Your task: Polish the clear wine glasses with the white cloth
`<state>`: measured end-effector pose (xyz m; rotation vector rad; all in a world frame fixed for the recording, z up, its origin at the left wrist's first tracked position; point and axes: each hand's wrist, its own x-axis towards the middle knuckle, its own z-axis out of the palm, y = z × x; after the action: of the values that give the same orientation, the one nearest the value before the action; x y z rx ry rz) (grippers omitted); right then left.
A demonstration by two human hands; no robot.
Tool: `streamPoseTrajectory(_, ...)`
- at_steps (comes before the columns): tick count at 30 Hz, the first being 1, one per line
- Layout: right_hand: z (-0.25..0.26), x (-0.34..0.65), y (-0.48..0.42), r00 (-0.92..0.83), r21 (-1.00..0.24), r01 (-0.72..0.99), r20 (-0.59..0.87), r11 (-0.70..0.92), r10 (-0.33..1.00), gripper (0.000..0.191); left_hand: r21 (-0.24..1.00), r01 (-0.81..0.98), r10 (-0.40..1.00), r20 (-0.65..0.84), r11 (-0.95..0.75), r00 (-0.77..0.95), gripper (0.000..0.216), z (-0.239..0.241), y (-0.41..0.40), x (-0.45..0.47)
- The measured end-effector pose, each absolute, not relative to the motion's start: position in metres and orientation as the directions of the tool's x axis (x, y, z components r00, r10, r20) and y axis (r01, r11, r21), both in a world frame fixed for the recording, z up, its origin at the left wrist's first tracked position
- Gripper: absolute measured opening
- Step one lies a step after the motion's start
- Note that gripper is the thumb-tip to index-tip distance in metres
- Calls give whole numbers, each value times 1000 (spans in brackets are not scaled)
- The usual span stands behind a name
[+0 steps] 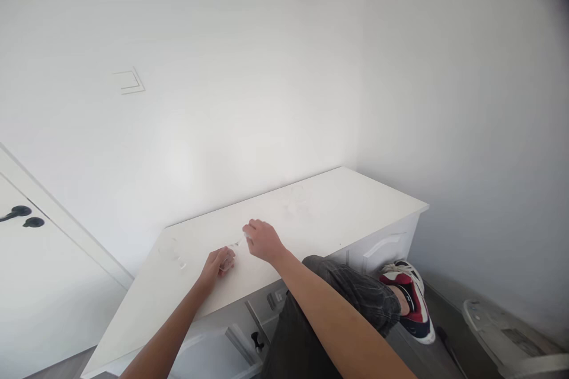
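Both my hands rest on a white cabinet top [338, 204]. My left hand [217, 263] is curled closed around one end of a small clear object [236, 244]. My right hand [263, 240] is closed in a pinch on its other end. The object is too faint against the white top to name. A faint clear glass item [172, 250] stands to the left of my left hand, and another clear glass item [296, 198] sits further back to the right.
White walls meet in a corner behind the cabinet. A white door with a black handle [18, 213] is at the left. My raised knee in dark trousers [351, 290] and a red, white and black shoe [411, 296] are at the cabinet's front. A grey object [498, 331] lies on the floor at the right.
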<state>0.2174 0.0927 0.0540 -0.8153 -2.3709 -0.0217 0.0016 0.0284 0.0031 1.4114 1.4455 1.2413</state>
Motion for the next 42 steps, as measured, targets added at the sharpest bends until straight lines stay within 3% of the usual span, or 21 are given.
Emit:
streamPoseTrajectory(2,50,212,87,-715,-77,518,507,852,481,30,962,259,986,119,-86,-113,54,3,27,2)
streamPoseTrajectory(5,39,200,83,-746,18,581,411,814,523,33,962,254,989,124,-99,-84,53,5,25,5)
streamPoseTrajectory(9,33,193,85,-707,-10,637,391,771,589,19,959,259,990,131,-112,-56,52,7,24,5)
streamPoseTrajectory(12,39,198,87,-623,-236,545,528,805,577,18,962,251,987,134,-109,-86,55,6,26,3)
streamPoseTrajectory(15,48,205,94,-313,-564,397,659,724,684,26,966,242,988,118,-91,-102,56,5,28,2)
streamPoseTrajectory(17,49,207,100,-136,-756,282,578,591,805,30,965,251,990,105,-78,-94,56,5,27,3)
streamPoseTrajectory(18,49,206,103,-136,-830,220,494,513,859,32,963,259,991,103,-78,-85,56,6,26,4)
streamPoseTrajectory(21,42,200,107,-409,-939,80,276,335,870,31,956,276,992,119,-101,-47,53,9,23,4)
streamPoseTrajectory(23,38,195,107,-506,-934,46,283,354,815,25,952,283,992,126,-115,-21,49,11,23,4)
streamPoseTrajectory(29,33,193,107,-392,-840,155,431,520,813,26,932,345,992,87,-115,95,49,9,28,1)
streamPoseTrajectory(34,40,197,102,-477,-800,2,527,600,704,35,926,347,978,87,-150,192,56,10,28,3)
streamPoseTrajectory(39,50,201,95,-512,-899,10,371,437,775,55,881,436,981,132,-183,145,36,9,27,4)
streamPoseTrajectory(42,54,204,91,-584,-933,17,283,361,761,56,854,479,979,156,-201,132,31,8,28,4)
